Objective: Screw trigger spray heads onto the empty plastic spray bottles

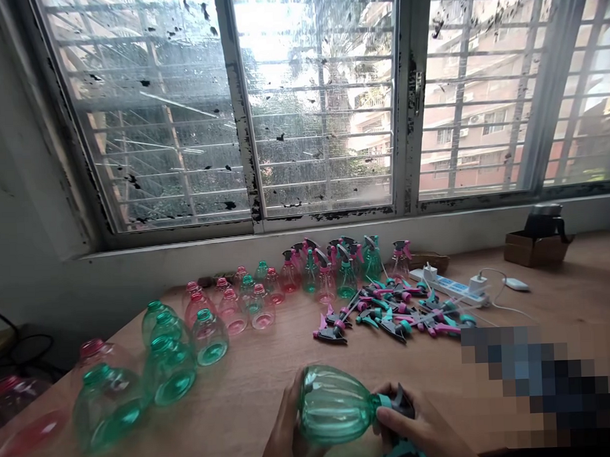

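Observation:
A green translucent spray bottle (336,406) lies sideways between my hands, low in the middle of the view. My left hand (286,426) wraps round its broad base end. At the neck, my right hand (416,421) is closed on the black and teal trigger spray head (402,402), thumb against the teal collar. The collar sits at the bottle's mouth; whether it is fully threaded I cannot tell. Beyond the bottle lies a pile of loose pink, teal and black spray heads (388,311) with thin tubes.
Several open green bottles (172,370) and pink bottles (232,311) stand at the left of the wooden table (250,390). Bottles with spray heads (345,274) stand near the window wall. A power strip (452,289), a white cable and a cardboard box (536,247) are at the right.

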`<state>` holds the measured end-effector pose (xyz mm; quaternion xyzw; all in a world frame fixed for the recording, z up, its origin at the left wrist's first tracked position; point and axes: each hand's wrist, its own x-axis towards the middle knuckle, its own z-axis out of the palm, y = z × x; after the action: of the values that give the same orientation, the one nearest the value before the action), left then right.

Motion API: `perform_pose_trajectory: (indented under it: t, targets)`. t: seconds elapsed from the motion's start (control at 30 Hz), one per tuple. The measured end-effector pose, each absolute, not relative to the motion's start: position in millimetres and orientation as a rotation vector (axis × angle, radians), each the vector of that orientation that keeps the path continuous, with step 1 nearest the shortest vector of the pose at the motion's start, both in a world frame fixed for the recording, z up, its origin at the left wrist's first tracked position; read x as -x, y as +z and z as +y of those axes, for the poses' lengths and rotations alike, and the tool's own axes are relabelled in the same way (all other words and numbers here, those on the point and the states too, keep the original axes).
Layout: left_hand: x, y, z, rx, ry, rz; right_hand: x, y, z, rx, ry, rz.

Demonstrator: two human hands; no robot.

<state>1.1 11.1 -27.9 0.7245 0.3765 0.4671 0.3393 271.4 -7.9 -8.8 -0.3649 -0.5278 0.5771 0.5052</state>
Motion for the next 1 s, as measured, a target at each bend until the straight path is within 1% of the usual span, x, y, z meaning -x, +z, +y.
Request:
perform_pose_trajectory:
  t: [0.27, 0.47, 0.8, 1.0]
  targets:
    - [5, -21, 10, -1.946, 1.132, 1.035, -272, -10, -9, 0.937, 1.414, -1.235]
    - [3, -17, 10, -1.956, 1.182, 0.976, -272, -13, -7, 0.893, 1.428, -1.232]
    - [4, -23, 10, -1.935, 1.142, 1.078, -273, -12, -7, 0.912, 1.442, -1.222]
    - [2, -13, 9, -1.959, 1.109, 1.021, -271, -9, -10, 0.922, 1.415, -1.236]
